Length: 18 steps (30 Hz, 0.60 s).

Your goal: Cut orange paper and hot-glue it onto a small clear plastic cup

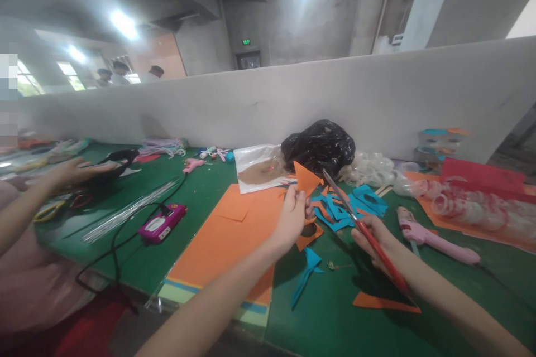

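Between the thumb and fingers of my left hand (pixel 292 216) is a small piece of orange paper (pixel 307 178), held upright above the table. My right hand (pixel 374 240) grips a pair of scissors (pixel 379 254) with red handles. Their metal blades point up and left, just right of the orange piece and apart from it. Below the hands lie blue paper scraps (pixel 335 212) and an orange offcut (pixel 385 302). Large orange sheets (pixel 234 240) are stacked under my left forearm, with yellow and blue edges showing at the near end.
A black plastic bag (pixel 320 148) sits against the white partition (pixel 251 106). To the right are a pink glue gun (pixel 438 240) and clear plastic cups (pixel 469 206). Leftward, a magenta power box (pixel 162 224) with a black cable lies near thin wires (pixel 129 212). A co-worker's hand (pixel 79 172) reaches in at left.
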Each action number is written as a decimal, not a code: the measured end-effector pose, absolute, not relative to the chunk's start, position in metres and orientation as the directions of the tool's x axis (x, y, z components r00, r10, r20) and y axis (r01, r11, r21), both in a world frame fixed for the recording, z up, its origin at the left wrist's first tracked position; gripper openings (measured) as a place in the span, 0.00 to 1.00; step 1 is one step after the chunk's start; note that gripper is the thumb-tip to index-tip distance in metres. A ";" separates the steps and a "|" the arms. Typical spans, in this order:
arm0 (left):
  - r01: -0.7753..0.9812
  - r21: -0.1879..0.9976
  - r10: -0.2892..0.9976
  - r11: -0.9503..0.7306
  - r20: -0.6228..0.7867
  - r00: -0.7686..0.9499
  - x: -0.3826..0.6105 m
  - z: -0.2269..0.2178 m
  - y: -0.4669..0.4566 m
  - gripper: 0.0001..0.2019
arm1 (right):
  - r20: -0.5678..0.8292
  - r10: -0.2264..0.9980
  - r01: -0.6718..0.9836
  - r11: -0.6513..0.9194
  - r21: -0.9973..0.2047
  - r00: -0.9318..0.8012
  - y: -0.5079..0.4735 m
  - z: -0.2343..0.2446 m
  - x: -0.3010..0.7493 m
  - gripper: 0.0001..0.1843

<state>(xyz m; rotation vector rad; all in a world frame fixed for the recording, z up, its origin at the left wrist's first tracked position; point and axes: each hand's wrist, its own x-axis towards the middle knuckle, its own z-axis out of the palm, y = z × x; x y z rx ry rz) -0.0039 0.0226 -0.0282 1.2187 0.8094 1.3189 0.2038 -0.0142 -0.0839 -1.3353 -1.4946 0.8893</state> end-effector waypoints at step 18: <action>-0.136 0.971 0.955 -0.198 0.223 0.196 0.001 -0.026 0.011 0.12 | 0.058 0.988 0.421 0.114 -0.900 -0.144 -0.025 -0.065 0.191 0.39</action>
